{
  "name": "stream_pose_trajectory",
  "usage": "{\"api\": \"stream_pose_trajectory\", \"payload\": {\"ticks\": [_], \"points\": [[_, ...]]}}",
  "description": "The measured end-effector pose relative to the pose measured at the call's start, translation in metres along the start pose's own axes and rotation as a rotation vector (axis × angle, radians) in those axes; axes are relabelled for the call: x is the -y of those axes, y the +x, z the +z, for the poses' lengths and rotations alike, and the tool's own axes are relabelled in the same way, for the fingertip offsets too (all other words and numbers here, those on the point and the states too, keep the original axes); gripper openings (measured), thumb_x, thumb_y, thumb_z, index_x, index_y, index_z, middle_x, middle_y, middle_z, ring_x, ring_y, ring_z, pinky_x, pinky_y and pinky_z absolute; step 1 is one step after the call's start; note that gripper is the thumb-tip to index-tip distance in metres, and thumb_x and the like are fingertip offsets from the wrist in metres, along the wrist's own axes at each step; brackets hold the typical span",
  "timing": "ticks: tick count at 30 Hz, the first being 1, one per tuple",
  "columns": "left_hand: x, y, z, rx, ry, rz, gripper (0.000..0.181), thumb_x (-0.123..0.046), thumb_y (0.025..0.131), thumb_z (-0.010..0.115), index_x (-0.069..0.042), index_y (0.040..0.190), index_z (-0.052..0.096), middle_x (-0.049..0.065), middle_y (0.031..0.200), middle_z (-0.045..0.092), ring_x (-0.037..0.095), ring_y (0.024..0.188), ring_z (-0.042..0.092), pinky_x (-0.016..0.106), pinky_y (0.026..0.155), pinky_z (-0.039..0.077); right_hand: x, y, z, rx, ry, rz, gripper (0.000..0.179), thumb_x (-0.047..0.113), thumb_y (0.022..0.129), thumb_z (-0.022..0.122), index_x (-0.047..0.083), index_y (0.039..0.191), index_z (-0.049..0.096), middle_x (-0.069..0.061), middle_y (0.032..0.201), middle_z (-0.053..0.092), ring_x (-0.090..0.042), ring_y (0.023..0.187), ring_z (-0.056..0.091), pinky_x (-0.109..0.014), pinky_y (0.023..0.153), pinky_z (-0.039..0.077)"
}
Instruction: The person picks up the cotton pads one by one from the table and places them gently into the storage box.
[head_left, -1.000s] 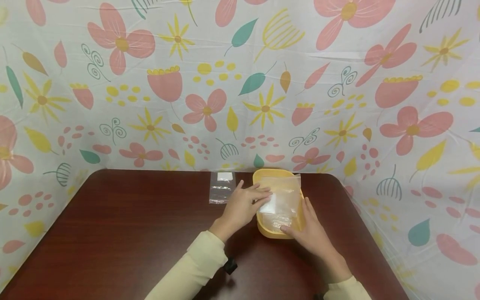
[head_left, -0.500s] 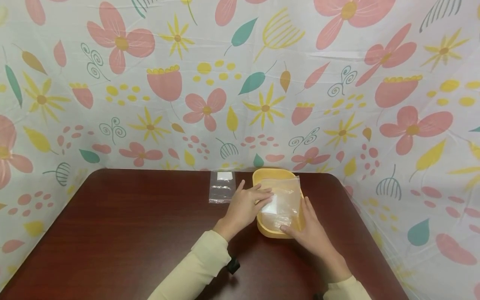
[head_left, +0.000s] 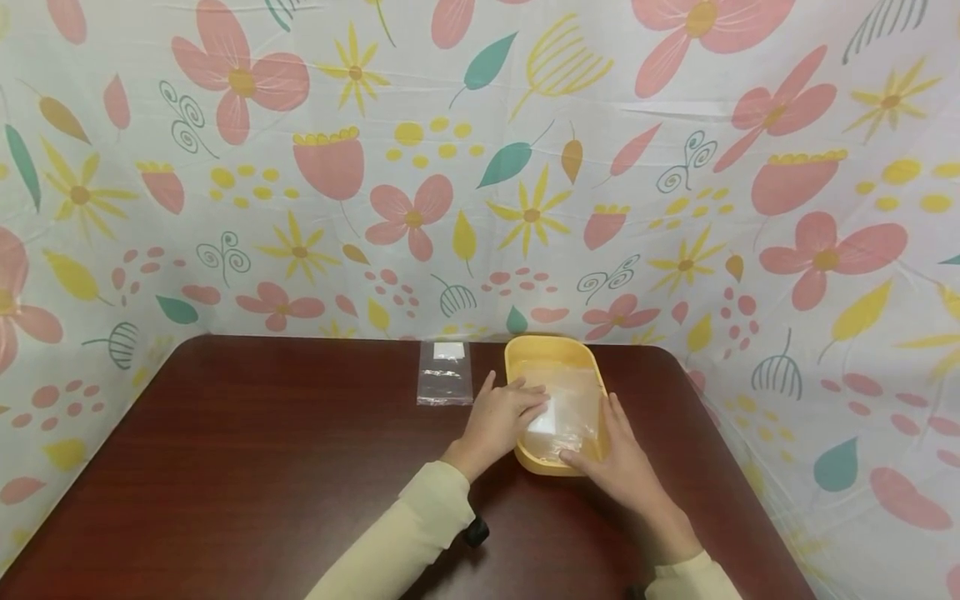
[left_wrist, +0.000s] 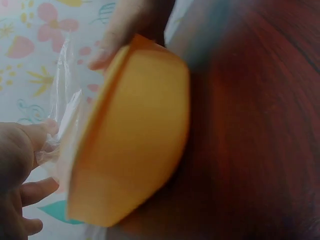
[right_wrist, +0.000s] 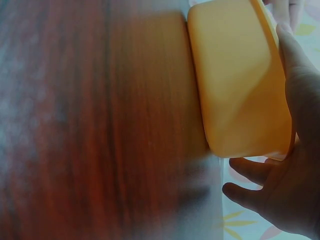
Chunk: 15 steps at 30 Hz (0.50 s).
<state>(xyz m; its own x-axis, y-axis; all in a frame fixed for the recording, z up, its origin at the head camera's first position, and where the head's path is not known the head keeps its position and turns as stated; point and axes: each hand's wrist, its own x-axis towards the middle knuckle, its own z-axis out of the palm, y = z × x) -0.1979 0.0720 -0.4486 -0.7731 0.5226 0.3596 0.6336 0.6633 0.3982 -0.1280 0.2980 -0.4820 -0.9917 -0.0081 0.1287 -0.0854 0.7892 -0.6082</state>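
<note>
In the head view my left hand (head_left: 498,417) reaches over the left rim of a yellow plastic container (head_left: 558,346). Its thumb and forefinger pinch a clear plastic bag (head_left: 577,396) with a white label, which lies inside the container. The left wrist view shows the bag (left_wrist: 62,100) standing up past the rim by the fingertips. My right hand (head_left: 626,462) holds the container by its near right side, thumb over the rim and fingers along the outer wall. From the right wrist, the fingers (right_wrist: 250,195) spread past the end of the container (right_wrist: 240,80).
Another clear bag (head_left: 444,379) with a white label lies flat on the dark red-brown table (head_left: 285,450), left of the container near the back edge. A flower-patterned cloth (head_left: 412,275) hangs behind and at both sides of the table.
The left hand has shifted slightly right, and the pinched bag has come down and nearer, lower inside the container. The right hand and the container stay almost still.
</note>
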Motion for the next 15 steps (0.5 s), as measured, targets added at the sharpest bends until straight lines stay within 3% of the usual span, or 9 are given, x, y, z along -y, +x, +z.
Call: {"api": "stream_pose_trajectory", "payload": {"ticks": [7,15], "points": [[0.0,-0.005,0.02,0.046,0.075,0.029,0.027,-0.035,0.1,0.062,-0.028,0.123,0.075,-0.013,0.129,0.066,0.019,0.132,0.054,0.06,0.117,0.027,-0.002,0.0,0.002,-0.006,0.003,-0.023,0.121,0.058,0.081,0.078,0.001,0.161,0.008,-0.023,0.166,0.004,-0.05,0.147,0.017,-0.07,0.109,0.028],[0.002,-0.004,0.025,0.047,0.136,0.062,0.031,-0.039,0.101,0.06,-0.028,0.127,0.072,-0.012,0.132,0.065,0.018,0.134,0.051,0.059,0.117,0.026,-0.003,0.001,0.001,-0.006,-0.002,-0.026,0.121,0.057,0.081,0.079,-0.001,0.16,0.008,-0.025,0.165,0.005,-0.049,0.147,0.017,-0.069,0.11,0.028]]}}
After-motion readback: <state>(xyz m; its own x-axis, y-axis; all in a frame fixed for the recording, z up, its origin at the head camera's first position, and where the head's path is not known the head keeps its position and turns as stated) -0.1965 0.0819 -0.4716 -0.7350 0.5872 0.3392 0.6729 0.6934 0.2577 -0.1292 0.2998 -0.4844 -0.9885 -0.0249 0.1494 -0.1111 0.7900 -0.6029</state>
